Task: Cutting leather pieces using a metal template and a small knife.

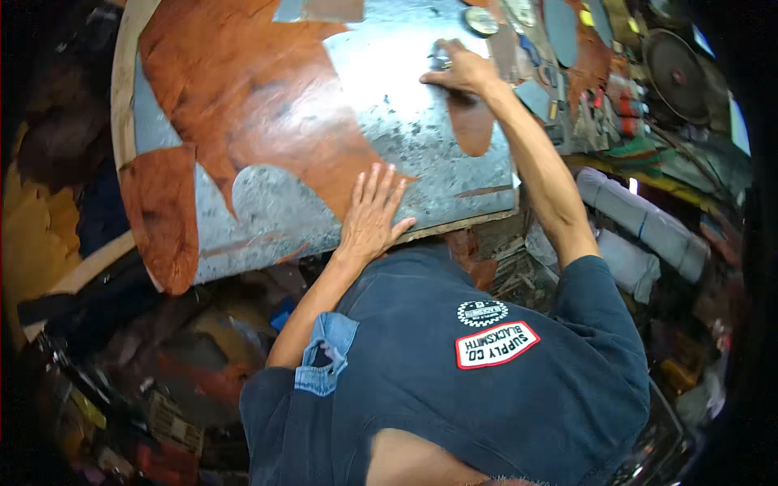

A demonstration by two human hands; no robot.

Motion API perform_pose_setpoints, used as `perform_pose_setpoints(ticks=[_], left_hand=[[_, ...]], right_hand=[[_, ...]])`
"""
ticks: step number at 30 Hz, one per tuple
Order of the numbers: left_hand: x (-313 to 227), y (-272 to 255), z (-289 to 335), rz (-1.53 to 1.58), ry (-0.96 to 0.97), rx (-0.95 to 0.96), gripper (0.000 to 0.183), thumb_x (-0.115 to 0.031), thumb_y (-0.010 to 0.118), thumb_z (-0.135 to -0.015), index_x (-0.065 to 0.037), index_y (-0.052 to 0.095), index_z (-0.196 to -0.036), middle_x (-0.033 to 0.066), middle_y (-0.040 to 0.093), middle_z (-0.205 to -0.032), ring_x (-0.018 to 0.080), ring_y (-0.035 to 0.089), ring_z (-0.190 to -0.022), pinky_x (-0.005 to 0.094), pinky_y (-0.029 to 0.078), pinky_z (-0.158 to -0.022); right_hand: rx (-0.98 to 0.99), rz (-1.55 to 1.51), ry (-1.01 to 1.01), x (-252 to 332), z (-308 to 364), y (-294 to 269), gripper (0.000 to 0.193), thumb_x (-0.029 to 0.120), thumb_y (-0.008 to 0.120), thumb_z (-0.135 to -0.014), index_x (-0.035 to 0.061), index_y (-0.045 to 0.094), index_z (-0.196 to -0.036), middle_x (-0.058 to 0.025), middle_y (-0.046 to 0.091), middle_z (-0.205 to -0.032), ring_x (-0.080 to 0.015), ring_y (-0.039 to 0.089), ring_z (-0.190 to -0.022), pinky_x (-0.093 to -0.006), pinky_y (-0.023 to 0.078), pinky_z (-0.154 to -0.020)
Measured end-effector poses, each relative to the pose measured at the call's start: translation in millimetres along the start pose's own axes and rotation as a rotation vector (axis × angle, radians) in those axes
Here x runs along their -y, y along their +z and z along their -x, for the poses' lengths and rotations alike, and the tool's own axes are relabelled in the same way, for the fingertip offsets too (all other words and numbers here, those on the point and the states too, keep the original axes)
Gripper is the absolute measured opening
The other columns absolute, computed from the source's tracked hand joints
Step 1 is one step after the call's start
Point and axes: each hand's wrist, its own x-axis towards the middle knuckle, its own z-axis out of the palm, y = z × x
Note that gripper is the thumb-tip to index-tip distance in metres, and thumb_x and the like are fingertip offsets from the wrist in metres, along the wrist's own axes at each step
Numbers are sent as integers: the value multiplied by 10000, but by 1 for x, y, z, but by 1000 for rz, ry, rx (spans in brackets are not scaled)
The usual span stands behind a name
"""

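My left hand [373,212] lies flat with its fingers spread, pressing the tip of a large reddish-brown leather hide [251,97] at the front edge of the worktop. That worktop is a scuffed, shiny grey metal sheet [405,105]. Toward its far right, my right hand [464,68] is closed around a small shiny object [440,60]; its kind is mostly hidden by the fingers. Just below that hand, a rounded brown leather piece [471,128] rests on the sheet. The hide has curved cut-outs along its near side, and one flap hangs over the left front corner.
A round tin [480,22] stands at the far right of the worktop. Beyond it are a blue-handled tool [531,50], grey and brown leather pieces, and a dark round disc [675,74]. White wrapped rolls [644,215] lie at right. Clutter covers the floor at left.
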Motion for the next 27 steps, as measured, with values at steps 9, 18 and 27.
perform_pose_setpoints(ticks=[9, 18, 27], left_hand=[[19, -24, 46, 73, -212, -51, 689, -442, 620, -899, -48, 431, -1431, 177, 261, -1575, 355, 204, -1467, 506, 161, -1191], [33, -23, 75, -39, -250, -135, 655, -348, 662, -881, -42, 446, -1419, 173, 285, -1571, 360, 234, -1459, 544, 179, -1165], [37, -26, 66, -8, -189, -160, 609, -341, 667, -878, -50, 491, -1383, 168, 324, -1552, 352, 279, -1441, 522, 213, -1156]], right_hand=[[7, 28, -4, -32, -14, -7, 1142, 826, 652, -644, 139, 336, -1499, -310, 350, -1481, -472, 526, -1224, -503, 455, -1028], [22, 251, -219, -20, -30, -12, 1021, 807, 624, -693, 186, 404, -1473, -237, 524, -1352, -423, 611, -1113, -489, 513, -930], [-105, 186, -169, -58, -49, -7, 1152, 787, 716, -605, 189, 327, -1510, -241, 430, -1454, -455, 547, -1204, -516, 459, -1013]])
